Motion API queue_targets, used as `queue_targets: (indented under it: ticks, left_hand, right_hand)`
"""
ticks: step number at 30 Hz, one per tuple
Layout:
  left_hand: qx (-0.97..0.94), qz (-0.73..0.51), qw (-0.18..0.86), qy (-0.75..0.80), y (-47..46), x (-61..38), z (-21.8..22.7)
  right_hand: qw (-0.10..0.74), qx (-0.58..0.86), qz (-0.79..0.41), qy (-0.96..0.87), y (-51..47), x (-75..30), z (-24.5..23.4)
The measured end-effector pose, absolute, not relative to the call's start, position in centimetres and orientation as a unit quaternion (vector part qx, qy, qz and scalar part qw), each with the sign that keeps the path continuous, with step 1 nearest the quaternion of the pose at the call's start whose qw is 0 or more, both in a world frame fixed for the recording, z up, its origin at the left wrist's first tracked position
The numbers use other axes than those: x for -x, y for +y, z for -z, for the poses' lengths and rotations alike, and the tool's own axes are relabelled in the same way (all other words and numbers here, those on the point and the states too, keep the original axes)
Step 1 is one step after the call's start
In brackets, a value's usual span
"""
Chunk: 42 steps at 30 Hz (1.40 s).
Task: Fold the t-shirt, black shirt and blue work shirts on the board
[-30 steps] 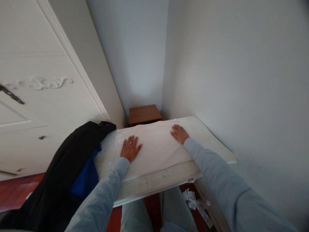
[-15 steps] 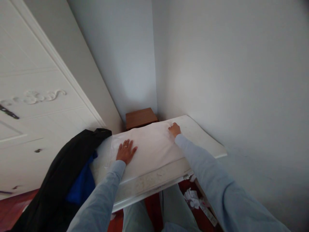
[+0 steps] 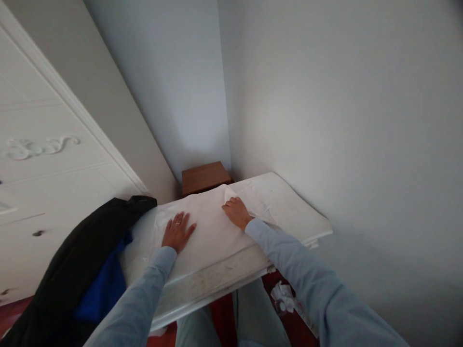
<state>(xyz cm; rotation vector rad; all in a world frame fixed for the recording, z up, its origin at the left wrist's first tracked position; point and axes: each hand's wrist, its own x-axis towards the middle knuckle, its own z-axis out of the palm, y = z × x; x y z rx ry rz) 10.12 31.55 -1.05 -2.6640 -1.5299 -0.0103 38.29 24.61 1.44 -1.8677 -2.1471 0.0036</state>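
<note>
A white cloth (image 3: 208, 226) lies spread on a white board (image 3: 289, 207) set across in front of me. My left hand (image 3: 176, 232) rests flat on the cloth's left part, fingers spread, a ring on one finger. My right hand (image 3: 237, 212) is closed on the cloth's far right corner, which is lifted and folded over toward the middle. Both arms wear light blue sleeves.
A black garment with a blue one (image 3: 104, 284) beneath it hangs over the board's left end. A small brown wooden stand (image 3: 204, 177) sits in the corner behind. A white panelled door (image 3: 47, 159) is at left, a white wall at right. Crumpled paper (image 3: 285, 299) lies on the red floor.
My right hand pinched the cloth's far right corner and drew it left toward the middle, folding the cloth over. My left hand stayed flat. The view shifted to the right.
</note>
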Motion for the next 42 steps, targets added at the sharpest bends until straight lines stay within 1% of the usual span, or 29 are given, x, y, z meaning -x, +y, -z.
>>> queue_targets:
  ticks: [3, 5, 9, 13, 18, 21, 30, 36, 42]
  left_hand:
    - [0.867, 0.006, 0.035, -0.496, 31.6, -10.1, 1.1]
    - [0.867, 0.012, 0.038, -0.496, 31.6, -10.0, 1.2]
    - [0.867, 0.016, 0.043, -0.496, 31.6, -10.0, 1.4]
    - [0.867, 0.015, 0.038, -0.497, 31.6, -9.9, 1.4]
    - [0.866, 0.014, 0.033, -0.498, 31.4, -10.0, 1.2]
    - [0.867, 0.012, 0.03, -0.498, 31.3, -10.1, 1.0]
    - [0.867, 0.026, 0.018, -0.497, 31.2, -10.1, 1.0]
    - [0.87, 0.045, 0.018, -0.49, 31.3, -9.9, 1.7]
    - [0.87, 0.05, 0.016, -0.49, 31.2, -9.9, 1.8]
  right_hand:
    - [0.137, 0.643, 0.004, -0.754, 24.4, -37.8, -1.5]
    - [0.144, 0.666, 0.004, -0.732, 24.5, -38.0, -1.8]
    - [0.192, 0.766, -0.012, -0.614, 25.2, -39.1, -2.7]
    - [0.197, 0.826, -0.051, -0.525, 26.7, -41.1, -3.3]
    - [0.254, 0.815, -0.139, -0.502, 29.3, -43.3, -2.7]
    - [0.269, 0.801, -0.158, -0.511, 30.6, -43.8, -2.2]
    - [0.226, 0.79, -0.169, -0.544, 31.3, -44.5, -1.6]
    - [0.192, 0.773, -0.165, -0.582, 32.3, -46.3, -3.2]
    - [0.12, 0.75, -0.195, -0.621, 33.2, -45.9, -3.9]
